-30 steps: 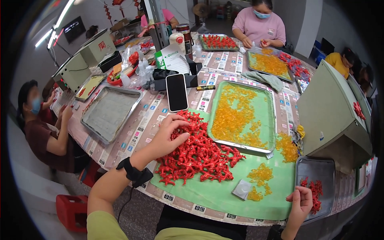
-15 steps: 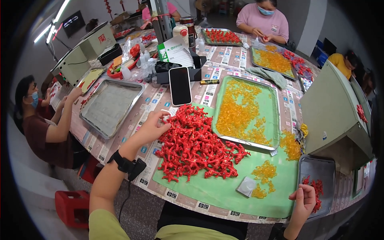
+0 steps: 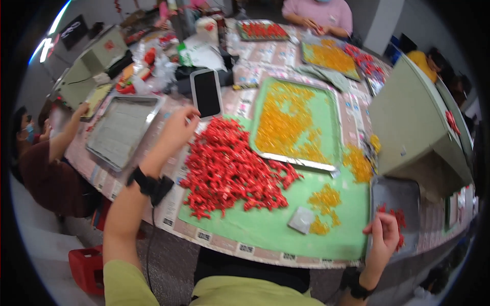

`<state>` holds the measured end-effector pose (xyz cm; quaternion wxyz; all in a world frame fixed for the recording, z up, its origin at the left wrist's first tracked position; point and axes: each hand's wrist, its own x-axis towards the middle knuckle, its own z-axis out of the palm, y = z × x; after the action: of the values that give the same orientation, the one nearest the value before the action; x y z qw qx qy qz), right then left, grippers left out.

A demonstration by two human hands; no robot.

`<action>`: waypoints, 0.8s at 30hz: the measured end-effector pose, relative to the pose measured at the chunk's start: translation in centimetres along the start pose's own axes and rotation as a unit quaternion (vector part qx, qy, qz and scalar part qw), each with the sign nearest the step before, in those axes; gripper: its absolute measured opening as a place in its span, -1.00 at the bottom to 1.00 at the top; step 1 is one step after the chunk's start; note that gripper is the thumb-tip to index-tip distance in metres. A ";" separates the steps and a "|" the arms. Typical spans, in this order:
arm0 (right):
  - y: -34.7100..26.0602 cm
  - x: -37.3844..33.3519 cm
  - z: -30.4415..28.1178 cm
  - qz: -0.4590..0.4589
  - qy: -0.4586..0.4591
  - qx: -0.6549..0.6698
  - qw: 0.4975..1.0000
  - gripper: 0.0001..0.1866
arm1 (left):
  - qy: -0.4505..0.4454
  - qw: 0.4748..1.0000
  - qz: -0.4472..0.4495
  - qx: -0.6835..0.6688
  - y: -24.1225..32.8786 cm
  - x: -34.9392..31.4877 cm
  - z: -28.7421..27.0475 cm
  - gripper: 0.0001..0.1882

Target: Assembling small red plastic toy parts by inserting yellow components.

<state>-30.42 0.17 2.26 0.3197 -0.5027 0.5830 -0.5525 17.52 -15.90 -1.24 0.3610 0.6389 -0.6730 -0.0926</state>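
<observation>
A big heap of glossy red star-like plastic figures (image 3: 232, 168) lies on a green sheet (image 3: 265, 232) before me. My left hand (image 3: 178, 127) is raised at the heap's far left edge, just below a phone (image 3: 206, 92). Its fingers are loosely bent and a little apart; I see nothing in them, though the picture is blurred. At the right, my right hand (image 3: 384, 233) has its fingers curled in, thumb towards the index finger. Whatever it may pinch is hidden. It partly covers small red pieces (image 3: 399, 218) in a dark grey tray (image 3: 393, 191).
Amber bits fill a green-lined metal tray (image 3: 334, 122) behind the heap; more amber bits (image 3: 325, 199) lie beside a pale square block (image 3: 301, 219). A metal tray (image 3: 120, 127) stands left, a pale box-shaped cabinet (image 3: 416, 132) right. Other people sit around the table.
My view has shifted, so everything sits further left and higher. My left hand has drawn back from the heap towards the phone. My right hand stays by the dark tray, its fingers still curled.
</observation>
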 end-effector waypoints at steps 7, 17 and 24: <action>-0.7 0.6 0.8 0.043 -0.104 -0.112 0.987 -0.92 | -0.141 0.985 -0.054 0.083 -1.0 3.8 2.3 -0.76; -1.0 4.5 3.7 -0.080 -0.235 -0.319 0.915 -0.82 | -0.255 0.961 -0.102 0.012 -0.5 5.5 1.9 -0.73; 0.7 6.5 5.7 -0.094 -0.227 -0.386 0.889 -0.86 | -0.253 0.963 -0.071 0.053 0.7 5.6 2.2 -0.66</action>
<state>-27.14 -7.84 1.75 0.1714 -0.7505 0.6118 -0.1821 16.02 -21.70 -0.38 0.1372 0.6589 -0.6992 -0.2409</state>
